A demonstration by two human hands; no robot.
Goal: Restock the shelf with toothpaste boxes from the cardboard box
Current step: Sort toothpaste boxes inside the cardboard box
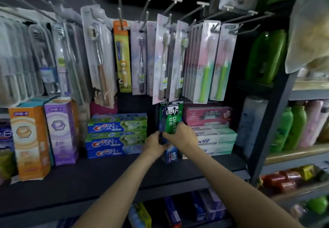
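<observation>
Both hands on upright toothpaste boxes in the gap between the Crest stack (116, 136) and the white-green stack (216, 139).

Right hand (179, 135): fingers curled round the lower half of the green box (170, 119), thumb side toward me. Box is vertical, label facing out, so the brand reads from the aisle. I can't tell whether it stands on the shelf or on something under it.

Left hand (154, 143): fingers curled, pinching the edge of a dark blue box just left of the green one. It's mostly hidden by my hand, so I can't say how firm that hold is. A blue box (170, 153) shows below both hands, bottom end near the shelf (106, 178). Same box as the one I'm pinching? Can't tell.

Why two hands: the slot is narrow, with flat-stacked boxes on each side. My guess is one hand steadies the neighbour while the other squares the green box against it. Upright fits the slot; flat wouldn't.

The hanging toothbrush packs (162, 58) drop right over the slot, bottoms touching or just above the green box top. That limits lift; better to slide in low.

Cardboard box isn't in view. Orange box (29, 142) and purple box (61, 131) stand upright far left, well apart from this.

Risk: tall thin boxes on end tip easily, so I'd release one hand at a time.

Progress: mid-placement, this slot not finished.
</observation>
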